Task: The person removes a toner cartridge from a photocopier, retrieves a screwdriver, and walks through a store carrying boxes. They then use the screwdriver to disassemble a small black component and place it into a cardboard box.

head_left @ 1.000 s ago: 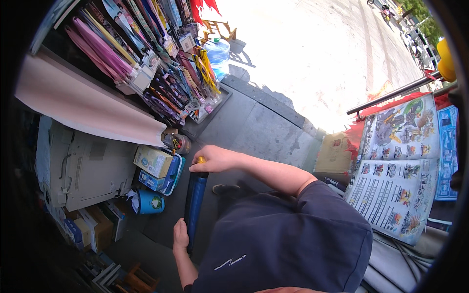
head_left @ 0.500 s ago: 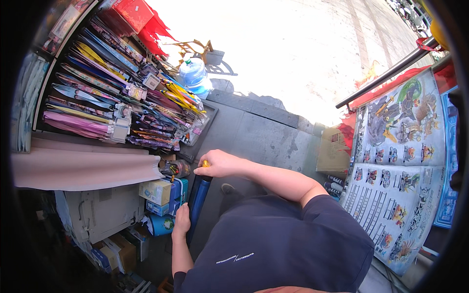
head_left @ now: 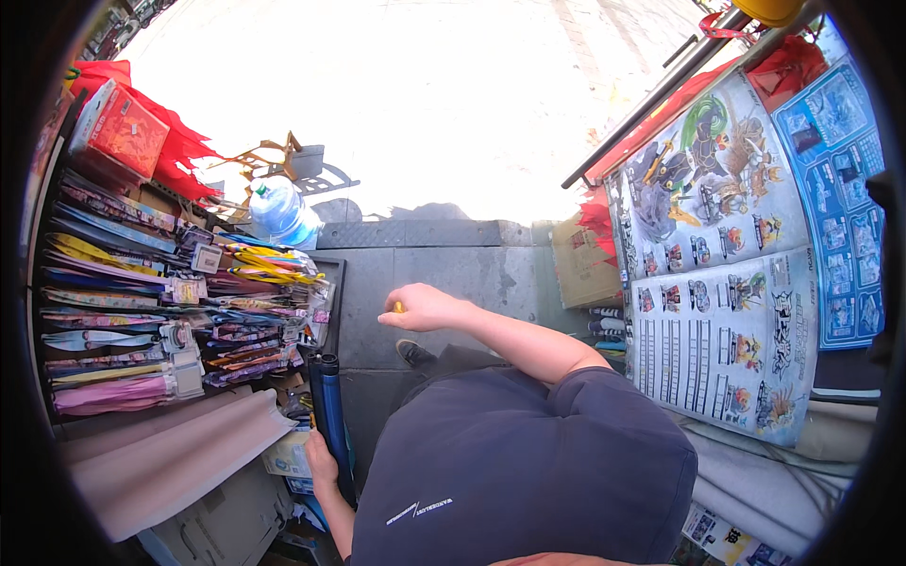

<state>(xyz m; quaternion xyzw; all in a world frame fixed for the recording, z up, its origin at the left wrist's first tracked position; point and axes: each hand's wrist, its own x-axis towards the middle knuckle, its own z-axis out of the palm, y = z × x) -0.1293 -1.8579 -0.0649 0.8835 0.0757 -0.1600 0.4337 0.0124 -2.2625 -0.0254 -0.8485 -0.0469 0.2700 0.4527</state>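
My right hand [head_left: 427,308] is closed in front of my body, above the grey paved floor. A small yellow object [head_left: 398,307] shows between its fingers; its kind I cannot make out. Low on the left, my left hand [head_left: 322,458] is closed against a long dark blue tube [head_left: 333,424], which stands nearly upright with its top end near the rack. The grip is partly hidden. A bit of yellow-orange shows by the left fingertips. Right hand and tube are apart.
Packaged lanyards and straps [head_left: 123,311] fill a rack at left. A water bottle [head_left: 283,215] stands behind it, and a pink cloth [head_left: 179,462] hangs below. A cardboard box [head_left: 580,259] and a poster-covered panel [head_left: 717,311] border the right side.
The view has turned toward the right. My right hand has come away from the top of the blue tube with the yellow object. The tube now sits against my left hand.
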